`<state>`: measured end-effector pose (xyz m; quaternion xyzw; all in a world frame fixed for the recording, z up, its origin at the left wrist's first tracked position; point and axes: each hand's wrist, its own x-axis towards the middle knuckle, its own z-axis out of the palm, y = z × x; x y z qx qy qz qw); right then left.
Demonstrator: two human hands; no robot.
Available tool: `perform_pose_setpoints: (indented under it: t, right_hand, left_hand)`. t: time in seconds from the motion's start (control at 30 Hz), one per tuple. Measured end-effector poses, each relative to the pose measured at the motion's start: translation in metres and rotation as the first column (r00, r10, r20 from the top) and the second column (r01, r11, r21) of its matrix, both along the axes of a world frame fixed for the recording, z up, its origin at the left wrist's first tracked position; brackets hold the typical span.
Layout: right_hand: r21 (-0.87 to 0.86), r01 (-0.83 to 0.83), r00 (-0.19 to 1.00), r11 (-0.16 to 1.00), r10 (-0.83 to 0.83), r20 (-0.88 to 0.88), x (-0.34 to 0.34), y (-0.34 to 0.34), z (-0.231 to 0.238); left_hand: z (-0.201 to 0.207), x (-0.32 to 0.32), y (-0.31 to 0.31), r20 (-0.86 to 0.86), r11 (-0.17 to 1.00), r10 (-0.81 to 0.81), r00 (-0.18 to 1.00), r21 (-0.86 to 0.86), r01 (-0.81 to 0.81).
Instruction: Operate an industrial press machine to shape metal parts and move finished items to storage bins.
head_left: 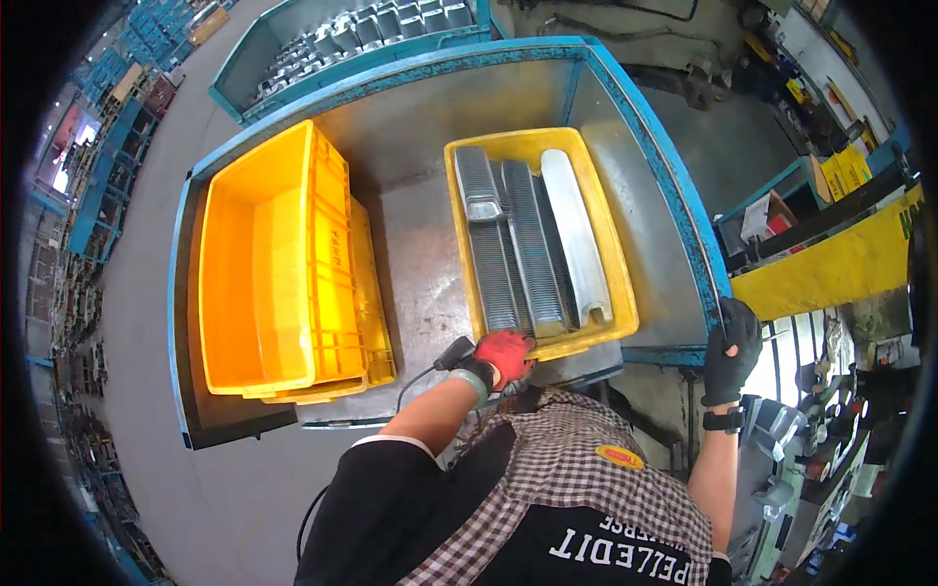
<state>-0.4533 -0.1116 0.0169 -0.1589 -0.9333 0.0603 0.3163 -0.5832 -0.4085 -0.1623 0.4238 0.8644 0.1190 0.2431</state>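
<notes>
My left hand (504,357), in a red glove, is closed at the near rim of a yellow bin (619,293); its fingertips are partly hidden. Inside that bin stand tight rows of ribbed, stacked silver metal parts (496,269). One loose part (481,195) lies on the left row, and a long smooth metal piece (576,234) runs along the right side. My right hand (733,350), black-gloved, is closed around the near right corner of the blue metal cart (674,205) that holds the bin.
Empty yellow crates (256,283), nested and tipped on their side, fill the cart's left part. Beyond stands another blue container (293,29) with metal parts (376,27). A yellow beam (831,273) and machinery are at the right; racks (103,210) line the far left.
</notes>
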Motion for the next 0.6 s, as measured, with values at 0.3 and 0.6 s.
perform_pose_setpoints:
  t: [0.3,0.6]
  right_hand:
    - [-0.019,-0.012,1.000,1.000,0.012,0.026,0.0038,0.0044,-0.0040]
    - [-0.044,0.006,1.000,0.999,-0.005,0.020,0.0064,0.0045,-0.0061]
  left_hand:
    - [-0.0015,-0.0003,-0.0001,0.022,1.000,-0.009,1.000,-0.026,0.010]
    - [0.0015,0.0037,0.0001,-0.022,0.999,0.031,0.999,0.034,-0.030]
